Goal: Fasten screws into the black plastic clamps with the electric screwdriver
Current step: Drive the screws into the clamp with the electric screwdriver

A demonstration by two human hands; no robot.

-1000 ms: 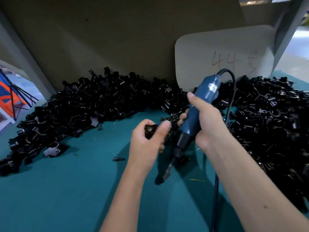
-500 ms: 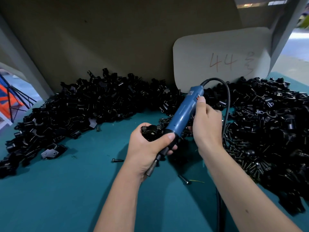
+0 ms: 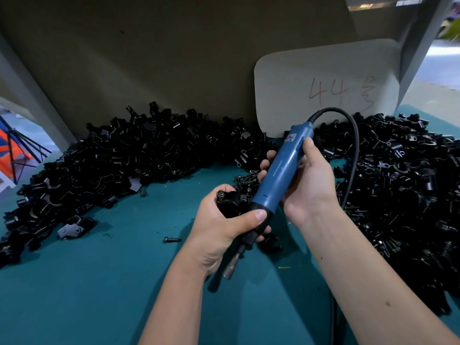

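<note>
The electric screwdriver (image 3: 278, 175) lies on a slant above the teal table (image 3: 99, 282), its long axis running from the cabled end at upper right down to the metal bit (image 3: 231, 266) at lower left, tip aimed toward the person. Its body is smooth blue plastic, round and tapering into a black collar. The right hand (image 3: 307, 188) wraps the blue barrel. The left hand (image 3: 224, 225) grips a glossy black plastic clamp (image 3: 230, 201) in its fingers, thumb pressed on the collar. Heaps of black clamps (image 3: 124, 158) ring the table's far side; one loose screw (image 3: 171, 239) lies on the matte mat, left of the left hand
</note>
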